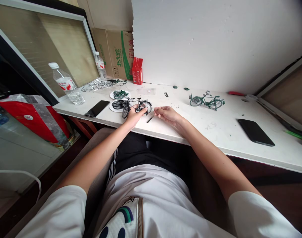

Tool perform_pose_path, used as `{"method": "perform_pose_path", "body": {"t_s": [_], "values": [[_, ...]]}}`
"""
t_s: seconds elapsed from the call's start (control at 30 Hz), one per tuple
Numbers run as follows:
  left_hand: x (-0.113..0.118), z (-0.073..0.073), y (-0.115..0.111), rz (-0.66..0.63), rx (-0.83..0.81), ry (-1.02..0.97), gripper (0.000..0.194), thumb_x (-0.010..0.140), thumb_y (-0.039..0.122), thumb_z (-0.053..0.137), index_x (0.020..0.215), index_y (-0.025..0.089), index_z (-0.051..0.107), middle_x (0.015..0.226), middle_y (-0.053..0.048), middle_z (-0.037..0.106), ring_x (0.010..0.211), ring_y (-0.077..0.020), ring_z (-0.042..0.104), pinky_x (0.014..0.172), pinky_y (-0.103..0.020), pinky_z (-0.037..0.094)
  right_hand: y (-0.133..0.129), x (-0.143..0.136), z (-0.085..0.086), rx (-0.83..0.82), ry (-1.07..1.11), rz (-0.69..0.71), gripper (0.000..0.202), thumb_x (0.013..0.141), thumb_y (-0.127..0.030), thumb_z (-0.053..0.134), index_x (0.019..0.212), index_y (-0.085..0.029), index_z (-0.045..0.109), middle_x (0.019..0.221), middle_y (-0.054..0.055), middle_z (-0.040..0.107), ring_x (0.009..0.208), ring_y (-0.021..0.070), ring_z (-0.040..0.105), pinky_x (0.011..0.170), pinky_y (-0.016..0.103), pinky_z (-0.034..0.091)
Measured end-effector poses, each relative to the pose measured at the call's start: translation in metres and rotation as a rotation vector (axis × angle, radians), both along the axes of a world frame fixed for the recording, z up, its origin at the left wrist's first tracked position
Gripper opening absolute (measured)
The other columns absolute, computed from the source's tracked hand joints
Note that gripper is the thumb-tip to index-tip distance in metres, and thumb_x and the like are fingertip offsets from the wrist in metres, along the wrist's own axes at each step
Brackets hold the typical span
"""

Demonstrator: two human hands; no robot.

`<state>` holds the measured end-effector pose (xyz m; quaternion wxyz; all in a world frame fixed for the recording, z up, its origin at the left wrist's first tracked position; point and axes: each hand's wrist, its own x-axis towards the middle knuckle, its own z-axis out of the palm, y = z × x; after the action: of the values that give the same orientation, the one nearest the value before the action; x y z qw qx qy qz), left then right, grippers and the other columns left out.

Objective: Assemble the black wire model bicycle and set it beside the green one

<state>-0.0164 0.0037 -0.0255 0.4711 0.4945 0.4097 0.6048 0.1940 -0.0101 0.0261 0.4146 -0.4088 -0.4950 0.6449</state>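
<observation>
A small black model bicycle [139,105] is held upright over the table's front part, with my left hand [134,116] closed around its lower frame. Just right of its rear wheel, my right hand [167,114] has its fingertips pinched together; what they hold, if anything, is too small to make out. Below those fingertips lies a thin dark tool [150,119]. Behind the held bicycle, a white round plate [112,108] bears black parts, and a second plate [111,94] bears green parts [120,94]. Further right stands a green model bicycle [206,100].
On the white table [190,122] lie a phone [97,108] at left and a black phone [256,132] at right. Water bottles [66,84], a red box [137,71] and a cardboard box [116,54] stand at the back left. Small green pieces [186,88] lie near the wall.
</observation>
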Motion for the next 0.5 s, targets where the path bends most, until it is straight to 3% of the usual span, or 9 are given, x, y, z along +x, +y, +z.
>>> {"method": "perform_pose_path", "body": {"t_s": [0.33,0.5], "values": [[0.0006,0.0019,-0.0011,-0.001,0.001,0.022,0.046,0.072,0.045,0.095,0.103,0.018,0.074,0.108,-0.009,0.079,0.098,-0.0234,0.073,0.084,-0.035,0.056,0.0024,0.002,-0.0032,-0.018,0.042,0.04,0.008,0.084,-0.012,0.088,0.088,-0.013,0.081,0.08,0.005,0.077,0.072,0.01,0.069,0.067,0.014,0.059],[0.0007,0.0024,-0.0011,0.002,-0.014,0.022,0.046,0.072,0.043,0.094,0.105,0.018,0.074,0.113,-0.01,0.079,0.1,-0.0237,0.072,0.084,-0.035,0.056,0.005,0.0037,-0.006,-0.002,0.045,0.078,0.012,0.082,-0.016,0.09,0.09,-0.014,0.082,0.079,0.004,0.076,0.067,0.0083,0.062,0.06,0.014,0.054]]}}
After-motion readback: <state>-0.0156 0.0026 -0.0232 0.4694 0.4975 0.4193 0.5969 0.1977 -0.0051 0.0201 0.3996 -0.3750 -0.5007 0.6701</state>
